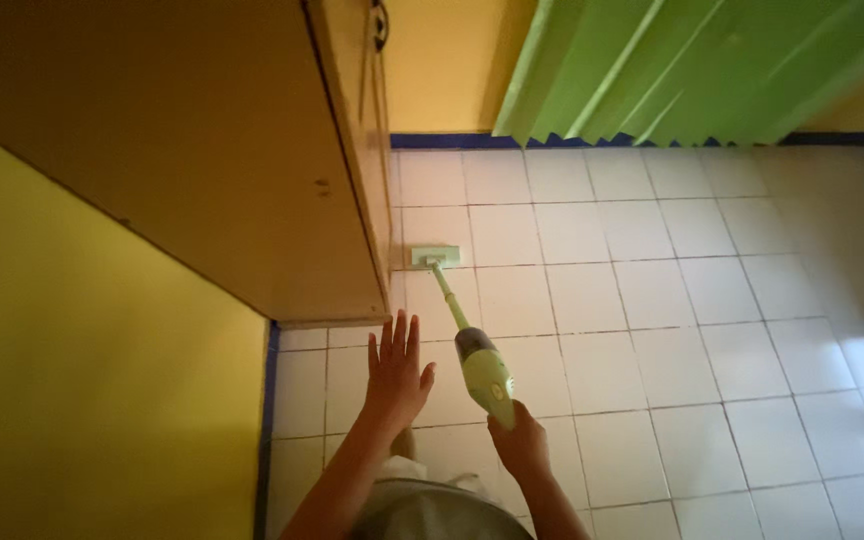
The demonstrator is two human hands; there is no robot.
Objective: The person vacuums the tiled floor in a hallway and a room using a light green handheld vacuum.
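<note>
My right hand (pixel 519 443) grips the handle of a light green stick vacuum (pixel 482 372). Its thin tube runs forward and to the left, down to a flat pale floor head (pixel 435 256). The head rests on the white tiles right beside the base of a wooden cabinet (pixel 252 150). My left hand (pixel 397 372) is held out flat in the air, fingers spread, palm down. It holds nothing and hovers near the cabinet's lower front corner.
White floor tiles (pixel 672 300) spread out to the right. A yellow wall (pixel 72 380) stands at the left with a blue skirting strip (pixel 270 420). A green pleated curtain (pixel 702 70) hangs at the far end.
</note>
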